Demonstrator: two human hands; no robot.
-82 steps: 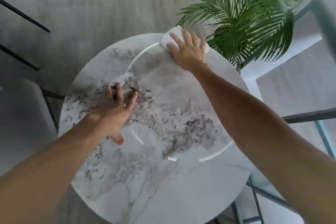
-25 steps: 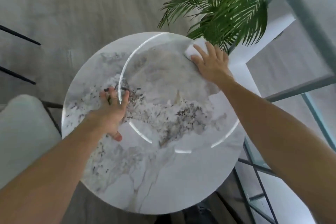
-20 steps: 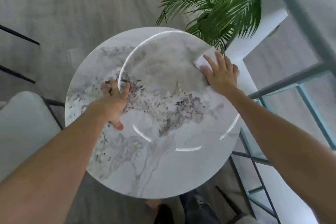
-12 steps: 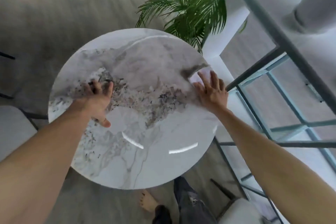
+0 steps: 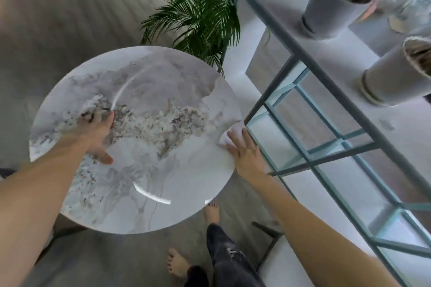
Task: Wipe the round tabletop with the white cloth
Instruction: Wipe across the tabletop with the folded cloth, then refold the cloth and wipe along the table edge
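The round marble tabletop (image 5: 149,184) fills the middle of the head view, white with grey and brown veining. My right hand (image 5: 246,154) lies at its right rim and presses the white cloth (image 5: 229,135) flat under the fingers; only the cloth's far end shows beyond my fingertips. My left hand (image 5: 94,134) rests palm down on the left half of the tabletop, fingers spread, holding nothing.
A green palm plant (image 5: 198,11) stands just beyond the table's far edge. A metal-framed glass shelf unit (image 5: 310,109) runs along the right, close to my right hand, with grey pots (image 5: 333,4) on top. My bare feet (image 5: 177,263) are below the near rim.
My right hand has slid the cloth clockwise along the rim, from the far edge by the plant to the right edge. My left hand stayed planted. The view has swung to the right.
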